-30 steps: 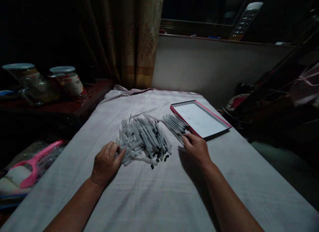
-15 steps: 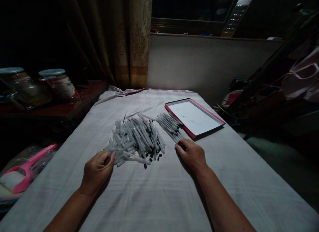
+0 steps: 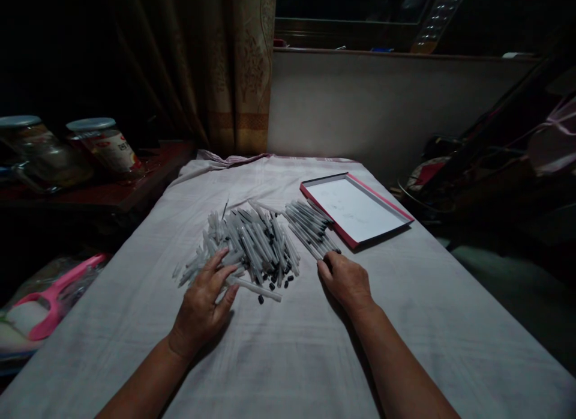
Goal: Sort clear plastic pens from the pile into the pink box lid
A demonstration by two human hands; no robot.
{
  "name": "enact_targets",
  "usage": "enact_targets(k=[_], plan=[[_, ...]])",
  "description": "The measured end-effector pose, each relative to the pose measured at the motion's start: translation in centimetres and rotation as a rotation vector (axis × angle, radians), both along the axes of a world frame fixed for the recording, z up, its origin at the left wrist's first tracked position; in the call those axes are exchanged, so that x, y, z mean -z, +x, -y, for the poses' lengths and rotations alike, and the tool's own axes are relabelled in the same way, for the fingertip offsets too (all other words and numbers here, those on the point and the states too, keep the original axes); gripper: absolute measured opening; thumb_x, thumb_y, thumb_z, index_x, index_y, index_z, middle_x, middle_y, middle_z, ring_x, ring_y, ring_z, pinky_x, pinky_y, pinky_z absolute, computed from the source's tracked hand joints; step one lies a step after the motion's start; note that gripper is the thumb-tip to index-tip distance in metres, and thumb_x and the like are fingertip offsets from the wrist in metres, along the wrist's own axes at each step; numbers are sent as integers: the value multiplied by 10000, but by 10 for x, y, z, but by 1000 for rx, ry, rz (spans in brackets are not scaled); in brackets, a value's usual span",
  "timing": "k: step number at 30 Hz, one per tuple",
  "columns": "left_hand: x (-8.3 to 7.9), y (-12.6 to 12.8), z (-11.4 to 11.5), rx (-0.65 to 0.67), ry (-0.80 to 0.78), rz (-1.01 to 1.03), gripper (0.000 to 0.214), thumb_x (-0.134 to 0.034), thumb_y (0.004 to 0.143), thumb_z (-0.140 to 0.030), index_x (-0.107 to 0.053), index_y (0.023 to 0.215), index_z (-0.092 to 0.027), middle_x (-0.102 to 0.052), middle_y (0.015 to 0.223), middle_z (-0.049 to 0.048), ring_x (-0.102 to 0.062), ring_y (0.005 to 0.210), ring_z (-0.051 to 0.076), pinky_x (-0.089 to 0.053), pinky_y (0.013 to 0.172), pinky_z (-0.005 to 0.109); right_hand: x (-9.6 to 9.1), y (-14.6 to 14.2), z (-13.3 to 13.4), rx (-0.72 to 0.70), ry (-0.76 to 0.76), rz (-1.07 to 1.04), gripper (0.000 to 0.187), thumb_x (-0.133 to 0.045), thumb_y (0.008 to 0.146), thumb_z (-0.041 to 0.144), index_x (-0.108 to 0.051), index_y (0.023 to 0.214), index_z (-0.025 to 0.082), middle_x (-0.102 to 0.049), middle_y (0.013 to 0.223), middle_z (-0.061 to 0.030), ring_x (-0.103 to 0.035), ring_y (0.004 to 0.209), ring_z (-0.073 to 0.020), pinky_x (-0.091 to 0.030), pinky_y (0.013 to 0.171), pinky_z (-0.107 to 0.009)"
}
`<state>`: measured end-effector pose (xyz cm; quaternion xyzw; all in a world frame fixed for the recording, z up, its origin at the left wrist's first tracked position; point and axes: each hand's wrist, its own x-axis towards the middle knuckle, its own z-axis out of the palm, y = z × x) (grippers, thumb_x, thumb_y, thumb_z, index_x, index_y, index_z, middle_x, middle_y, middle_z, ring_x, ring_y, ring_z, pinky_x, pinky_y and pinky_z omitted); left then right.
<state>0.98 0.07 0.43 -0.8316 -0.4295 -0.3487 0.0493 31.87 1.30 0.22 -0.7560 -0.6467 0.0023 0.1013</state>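
A loose heap of white pens (image 3: pixel 252 245) with small black caps lies in the middle of a cloth-covered table (image 3: pixel 288 347). My left hand (image 3: pixel 204 305) lies flat on the heap's near edge, fingers stretched out over a few pens. A tidy row of pens (image 3: pixel 310 227) lies to the right of the heap. My right hand (image 3: pixel 344 280) rests at the near end of that row with its fingers curled, touching the pen ends. What it grips, if anything, is hidden.
A shallow red-edged box lid (image 3: pixel 355 207) with a white inside lies at the table's far right. Two lidded jars (image 3: pixel 105 146) stand on a dark shelf to the left. A pink plastic object (image 3: pixel 49 293) lies low on the left. Curtain and wall stand behind.
My left hand has opened from a curled grip at the heap's left edge and now lies spread on the pens. My right hand stays at the row's near end.
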Motion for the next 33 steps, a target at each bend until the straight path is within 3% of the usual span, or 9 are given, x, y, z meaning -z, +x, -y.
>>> enact_targets(k=[3,5,9,13,17,20,23,26,33], plan=[[3,2,-2,-77,52,-98,437,-512,944,-280,-479,1369,-186,-434,1513,173,-271,1472,349,-273,1166,600,7,5,-2,-17,191,-153,220,-544,892,330,-684,807,183,-741,770,-89,-670,655,-213,-392,587,-288],[4,7,-3,-83,57,-146,525,-525,937,-272,-406,1443,-198,-382,1549,166,-198,1492,362,-194,1180,640,9,5,-1,-63,365,-321,228,-548,876,348,-680,801,178,-732,738,-79,-664,631,-200,-436,603,-281],[2,25,-3,-32,44,-130,669,-546,931,-222,-250,1530,-207,-148,1639,153,-155,1505,340,-336,1160,533,3,-7,5,-190,534,-628,220,-559,877,356,-666,798,181,-695,661,-36,-615,549,-153,-467,584,-254],[2,34,-4,-50,81,-73,707,-585,916,-197,-237,1529,-251,-113,1643,149,-185,1500,341,-338,1153,541,-7,-26,16,-306,382,-841,189,-582,865,313,-658,749,185,-658,614,-9,-581,528,-129,-448,536,-226],[3,25,-8,-12,73,-107,517,-581,918,-188,-419,1409,-173,-513,1418,185,-429,1380,327,-270,1165,580,-8,-39,21,-354,179,-1046,221,-574,861,325,-642,707,181,-636,598,-5,-581,561,-132,-451,547,-224],[2,17,-9,76,20,-93,290,-545,942,-207,-547,1226,-151,-703,1078,105,-662,1031,232,-361,1117,492,-5,-44,19,-280,92,-1208,249,-597,838,363,-615,668,182,-602,571,7,-544,536,-123,-434,525,-224],[1,13,-8,129,12,-51,146,-541,946,-246,-602,1056,-173,-704,881,53,-657,822,191,-489,924,376,-2,-47,17,-184,7,-1370,275,-646,795,413,-609,656,179,-567,534,22,-495,482,-106,-412,488,-222],[0,12,-8,120,-22,-38,143,-515,958,-275,-620,997,-186,-685,819,43,-632,776,190,-493,793,333,0,-48,16,-143,-53,-1478,243,-702,748,405,-647,712,170,-574,543,25,-487,480,-101,-407,484,-220],[-3,10,-11,105,-22,-38,170,-480,978,-284,-620,958,-188,-665,772,27,-610,718,179,-461,748,321,2,-46,16,-152,-46,-1482,250,-729,741,397,-739,864,180,-671,707,-22,-579,617,-138,-468,594,-258]])
